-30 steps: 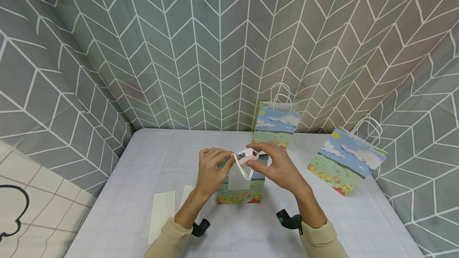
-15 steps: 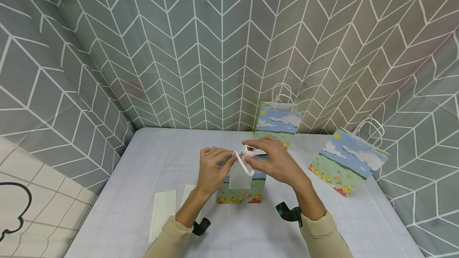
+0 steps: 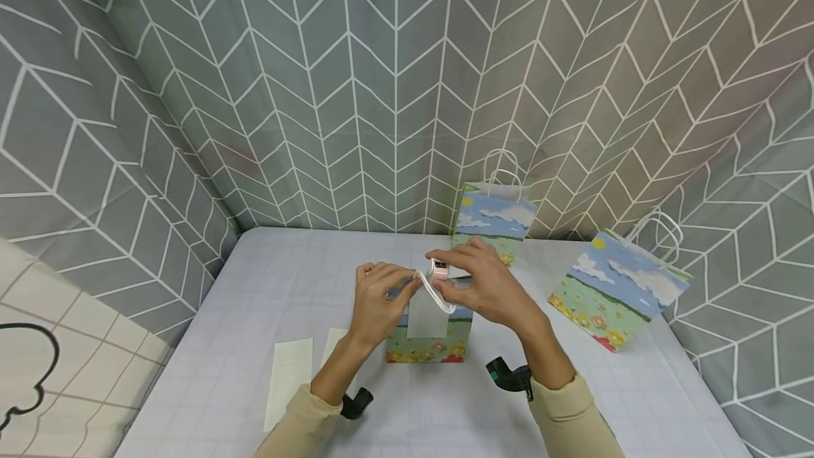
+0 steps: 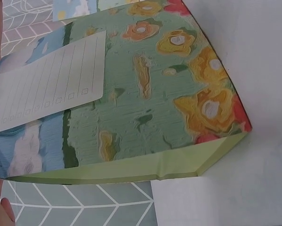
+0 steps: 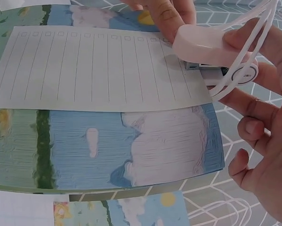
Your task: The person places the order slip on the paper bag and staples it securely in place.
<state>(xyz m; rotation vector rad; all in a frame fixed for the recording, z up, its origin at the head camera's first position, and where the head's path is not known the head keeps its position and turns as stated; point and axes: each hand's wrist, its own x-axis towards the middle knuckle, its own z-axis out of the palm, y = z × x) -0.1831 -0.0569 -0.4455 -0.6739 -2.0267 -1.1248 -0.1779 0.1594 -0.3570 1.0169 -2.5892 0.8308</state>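
Observation:
A small pink stapler [image 5: 202, 42] is held between the thumb and fingers of my right hand [image 3: 490, 288], at the top edge of a gift bag [image 3: 426, 352] painted with sky and flowers. Against the bag's front lies a lined checklist slip [image 5: 93, 70], its end reaching under the stapler. My left hand [image 3: 378, 302] pinches the bag's top edge beside the stapler, with a finger on the slip in the right wrist view. White cord handles [image 3: 439, 295] flop forward over the slip and cross in front of the stapler.
Behind stands a matching bag [image 3: 492, 218], handles up. Another bag [image 3: 617, 288] leans at the right. Two lined slips, one a fully visible paper strip [image 3: 288, 380], lie at the left, the other partly under my forearm. A patterned curtain [image 3: 356, 90] borders the table.
My right hand has shifted a little left and away from me, turning the stapler so its end faces the camera at the bag's edge. The left hand keeps its pinch.

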